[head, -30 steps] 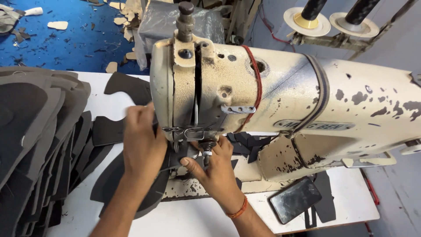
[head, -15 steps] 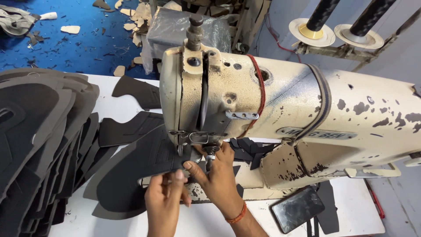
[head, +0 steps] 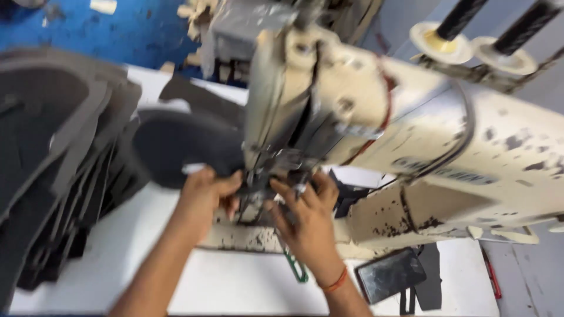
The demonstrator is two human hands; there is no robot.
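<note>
Head view, blurry from motion. My left hand (head: 207, 196) is curled around the near edge of a dark oval piece (head: 182, 149), fingers pinching it from below and thumb side on top. The piece lies up and to the left of that hand, long axis running roughly left-right, its right end tucked under the sewing machine (head: 376, 123) head. My right hand (head: 308, 220) sits just right of the needle area (head: 264, 182), fingers spread and pressing down at the foot; can't tell if anything is pinched under them. Left hand is the nearer one to the piece, touching it. Stack of dark cut pieces (head: 53, 164) well to the left on the table (head: 235, 282). Phone (head: 390, 274) lies lower right.
</note>
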